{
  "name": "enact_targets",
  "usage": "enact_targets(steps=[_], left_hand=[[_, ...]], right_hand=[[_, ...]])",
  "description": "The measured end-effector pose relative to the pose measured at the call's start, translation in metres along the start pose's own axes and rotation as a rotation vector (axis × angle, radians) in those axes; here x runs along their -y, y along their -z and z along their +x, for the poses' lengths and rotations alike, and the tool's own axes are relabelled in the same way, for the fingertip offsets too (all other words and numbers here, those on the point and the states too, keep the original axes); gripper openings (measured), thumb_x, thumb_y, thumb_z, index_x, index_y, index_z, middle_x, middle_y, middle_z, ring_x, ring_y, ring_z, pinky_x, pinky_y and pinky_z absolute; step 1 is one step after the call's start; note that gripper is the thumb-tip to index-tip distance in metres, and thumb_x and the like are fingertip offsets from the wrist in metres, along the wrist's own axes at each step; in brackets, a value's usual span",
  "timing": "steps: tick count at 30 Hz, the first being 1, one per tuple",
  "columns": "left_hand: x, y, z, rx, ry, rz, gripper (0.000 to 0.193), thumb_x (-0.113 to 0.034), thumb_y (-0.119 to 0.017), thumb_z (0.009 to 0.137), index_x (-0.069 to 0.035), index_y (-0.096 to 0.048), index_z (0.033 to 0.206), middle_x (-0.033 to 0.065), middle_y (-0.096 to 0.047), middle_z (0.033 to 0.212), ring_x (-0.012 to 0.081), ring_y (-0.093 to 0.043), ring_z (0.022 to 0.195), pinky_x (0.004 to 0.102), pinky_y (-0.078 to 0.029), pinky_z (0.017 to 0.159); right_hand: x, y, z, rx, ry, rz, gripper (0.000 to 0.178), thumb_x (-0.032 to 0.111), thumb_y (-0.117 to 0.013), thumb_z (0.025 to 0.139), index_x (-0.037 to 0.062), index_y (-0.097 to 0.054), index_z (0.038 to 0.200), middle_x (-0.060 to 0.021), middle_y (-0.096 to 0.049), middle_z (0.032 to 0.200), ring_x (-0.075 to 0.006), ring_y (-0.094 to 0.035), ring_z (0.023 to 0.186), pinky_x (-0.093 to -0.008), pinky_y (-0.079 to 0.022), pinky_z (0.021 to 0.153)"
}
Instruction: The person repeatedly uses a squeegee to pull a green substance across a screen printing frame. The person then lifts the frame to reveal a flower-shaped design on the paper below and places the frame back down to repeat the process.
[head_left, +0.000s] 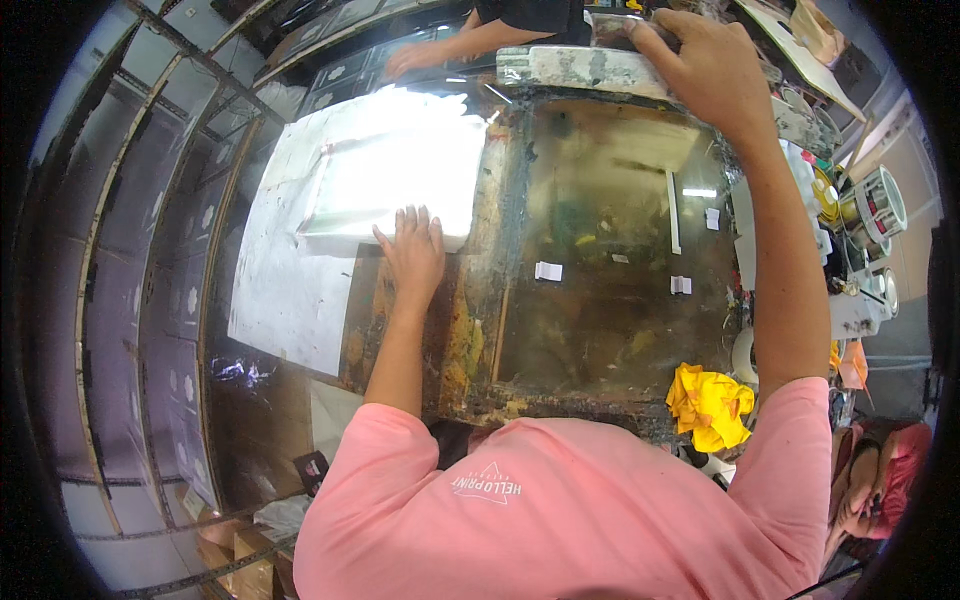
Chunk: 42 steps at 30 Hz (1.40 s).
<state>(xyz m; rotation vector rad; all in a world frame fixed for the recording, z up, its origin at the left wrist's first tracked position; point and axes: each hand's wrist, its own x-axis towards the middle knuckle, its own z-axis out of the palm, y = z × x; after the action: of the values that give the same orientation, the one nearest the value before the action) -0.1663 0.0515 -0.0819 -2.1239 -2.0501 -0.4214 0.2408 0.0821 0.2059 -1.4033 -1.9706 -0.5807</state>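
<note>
Stained brown panel (610, 340) is seen centre. White sheet (290, 290) is spread to its left, glare-washed white slab (400, 170) set on it. Pale stained bar (570, 68) is partly covered by right hand (715, 75); fingers bent, grip cannot be told. Left hand (412, 255) is laid at slab's near edge, fingers spread, nothing grasped. White tabs (548, 271) are scattered on panel.

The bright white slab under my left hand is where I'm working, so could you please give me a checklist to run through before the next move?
1. Left hand at the bright white slab: ok, fingers over its near edge.
2. Slab's surface readable: not ok, glare washes it out.
3. Right hand grip: cannot tell, fingertips unclear.
4. Glossy brown panel free of loose-looking bits: not ok, small white pieces lie there.
5. Yellow crumpled cloth away from both hands: ok.
</note>
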Motion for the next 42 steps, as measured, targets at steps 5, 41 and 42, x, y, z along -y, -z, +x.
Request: enact_targets(steps=[5,41,42], left_hand=[[0.009,0.046,0.036,0.036,0.041,-0.237,0.054,-0.039,-0.035,0.114,-0.004,-0.069,0.137,0.0190,-0.070,0.136,0.0380,-0.060,0.132,0.0703,-0.009,0.126],[-0.291,-0.003,-0.058,0.186,-0.745,-0.442,0.116,-0.092,-0.057,0.080,-0.008,-0.049,0.160,0.0304,-0.039,0.163,0.0488,-0.034,0.153,0.0690,-0.007,0.127],[-0.291,-0.004,-0.059,0.176,-0.750,-0.443,0.116,-0.091,-0.058,0.080,-0.007,-0.049,0.159,0.0306,-0.040,0.162,0.0492,-0.034,0.153,0.0675,-0.010,0.128]], right_hand=[[0.000,-0.002,-0.007,-0.068,0.058,-0.059,0.053,0.049,-0.059,0.102,0.0023,-0.074,0.121,-0.0178,-0.075,0.097,-0.0396,-0.069,0.093,-0.0508,-0.046,0.086],[-0.004,0.011,0.023,0.084,-0.090,-0.025,0.063,0.052,-0.051,0.095,-0.0033,-0.079,0.084,-0.0276,-0.075,0.088,-0.0413,-0.073,0.089,-0.0502,-0.052,0.087],[-0.004,0.012,0.022,0.074,-0.082,-0.010,0.062,0.051,-0.051,0.095,-0.0030,-0.078,0.084,-0.0275,-0.075,0.087,-0.0412,-0.073,0.088,-0.0502,-0.052,0.086]])
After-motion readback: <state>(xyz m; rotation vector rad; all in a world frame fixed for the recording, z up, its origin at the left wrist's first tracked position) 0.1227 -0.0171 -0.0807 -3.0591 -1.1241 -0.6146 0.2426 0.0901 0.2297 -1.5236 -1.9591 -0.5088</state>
